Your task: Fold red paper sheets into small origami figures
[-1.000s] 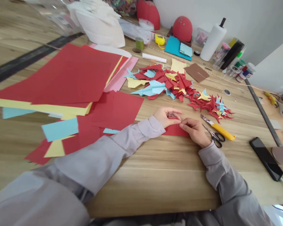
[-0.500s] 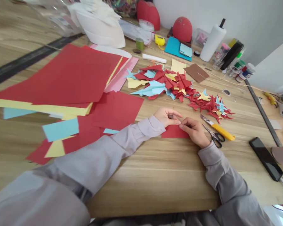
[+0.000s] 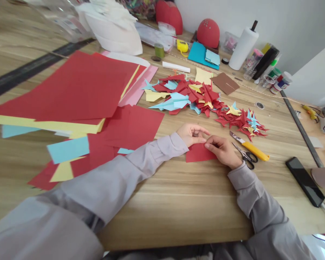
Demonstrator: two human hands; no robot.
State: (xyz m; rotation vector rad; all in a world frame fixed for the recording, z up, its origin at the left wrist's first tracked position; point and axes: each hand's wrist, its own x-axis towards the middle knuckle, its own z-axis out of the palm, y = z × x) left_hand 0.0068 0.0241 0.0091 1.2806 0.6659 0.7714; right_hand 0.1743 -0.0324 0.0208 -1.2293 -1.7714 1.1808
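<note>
A small piece of red paper [image 3: 199, 153] is held over the tabletop at its far edge. My left hand [image 3: 193, 135] pinches that edge between thumb and fingers from the left. From the right, my right hand [image 3: 220, 149] pinches the same edge, its fingertips almost meeting the left ones. The paper's upper part is hidden behind my fingers. Just right of my right hand lie black-handled scissors [image 3: 249, 157] and a yellow utility knife [image 3: 253, 149]. Beyond both hands is a heap of folded red, blue and yellow paper pieces [image 3: 182, 97].
Large red sheets [image 3: 78, 86] and smaller cut pieces cover the left side, a blue slip [image 3: 68, 149] among them. A phone [image 3: 304, 181] lies at the right. Along the back stand a white roll [image 3: 243, 47], a yellow tape measure [image 3: 182, 46] and several small bottles.
The red paper's near edge has tilted slightly and come a little nearer to me. Both hands keep their pinch in almost the same place. The whole view has shifted slightly.
</note>
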